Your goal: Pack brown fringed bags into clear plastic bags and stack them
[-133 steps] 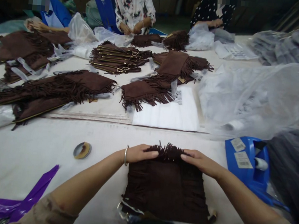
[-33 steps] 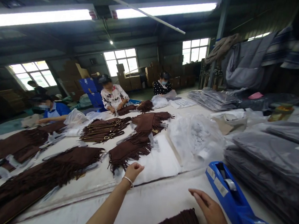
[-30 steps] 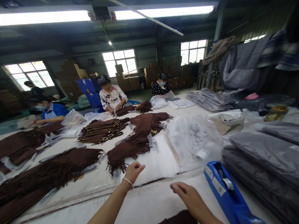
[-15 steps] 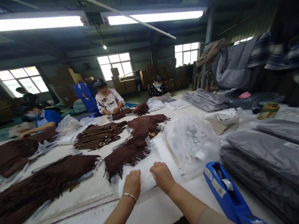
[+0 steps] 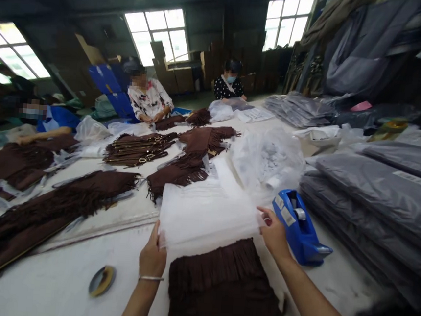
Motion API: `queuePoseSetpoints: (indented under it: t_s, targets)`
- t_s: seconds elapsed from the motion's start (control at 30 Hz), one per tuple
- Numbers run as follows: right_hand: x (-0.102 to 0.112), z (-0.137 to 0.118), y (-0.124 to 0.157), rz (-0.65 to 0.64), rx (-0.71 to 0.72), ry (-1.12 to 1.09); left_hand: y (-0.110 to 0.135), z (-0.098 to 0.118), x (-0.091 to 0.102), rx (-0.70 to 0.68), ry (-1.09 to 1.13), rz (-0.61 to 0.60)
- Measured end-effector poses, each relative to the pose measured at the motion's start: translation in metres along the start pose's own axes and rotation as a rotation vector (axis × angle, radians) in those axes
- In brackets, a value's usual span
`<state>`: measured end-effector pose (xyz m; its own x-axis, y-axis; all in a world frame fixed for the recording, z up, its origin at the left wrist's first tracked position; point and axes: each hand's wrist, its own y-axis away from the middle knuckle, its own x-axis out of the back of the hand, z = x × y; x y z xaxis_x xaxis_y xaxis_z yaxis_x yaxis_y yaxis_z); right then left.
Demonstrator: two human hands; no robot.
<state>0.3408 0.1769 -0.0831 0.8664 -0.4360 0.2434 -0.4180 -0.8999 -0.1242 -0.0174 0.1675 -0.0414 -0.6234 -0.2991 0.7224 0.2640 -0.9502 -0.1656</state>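
A translucent white plastic sheet or bag [image 5: 209, 217] is stretched between my hands above the table. My left hand [image 5: 153, 256], with a bracelet at the wrist, pinches its left edge. At its right edge my right hand [image 5: 273, 232] grips it between thumb and fingers. Just below the plastic, nearest me, lies a folded dark brown fringed cloth [image 5: 221, 291], which looks like a scarf or shawl. Whether the plastic is a single sheet or a bag, I cannot tell.
A blue tape dispenser [image 5: 300, 230] stands right of my right hand, before a stack of bagged grey goods [image 5: 368, 206]. A tape roll [image 5: 102, 281] lies at left. Brown fringed pieces [image 5: 81, 201] cover the left side. Several people sit across the table.
My hands have drawn back toward me and spread apart, bringing the plastic with them. The view has tipped down, showing the folded brown cloth and the tape roll.
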Motion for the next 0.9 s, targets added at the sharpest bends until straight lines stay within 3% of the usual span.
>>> queuePoseSetpoints:
  t_s: [0.07, 0.13, 0.23, 0.4, 0.5, 0.6, 0.7, 0.9]
  targets:
    - [-0.002, 0.011, 0.010, -0.018, -0.135, -0.154, 0.008, 0.012, -0.012, 0.293, 0.382, -0.141]
    - [-0.004, 0.017, 0.010, -0.058, -0.233, -0.299, 0.005, 0.027, -0.029, 0.503, 0.786, -0.264]
    - [-0.005, 0.020, 0.006, -0.133, -0.324, -0.457, -0.012, 0.044, -0.057, 0.594, 1.026, -0.380]
    - [0.001, 0.020, 0.026, -0.191, -0.430, -0.532, -0.038, 0.031, -0.082, 0.676, 1.015, -0.549]
    - [0.004, 0.024, 0.049, -0.260, -0.507, -0.493, -0.040, 0.009, -0.074, 0.712, 0.957, -0.656]
    - [0.007, 0.032, 0.071, -0.319, -0.533, -0.387, -0.030, -0.012, -0.053, 0.708, 0.906, -0.716]
    - [0.012, 0.045, 0.085, -0.354, -0.435, -0.177, -0.009, -0.030, -0.035, 0.688, 0.826, -0.672]
    - [0.023, 0.055, 0.087, -0.443, -0.211, 0.317, 0.049, -0.045, -0.022, 0.639, 0.581, -0.367]
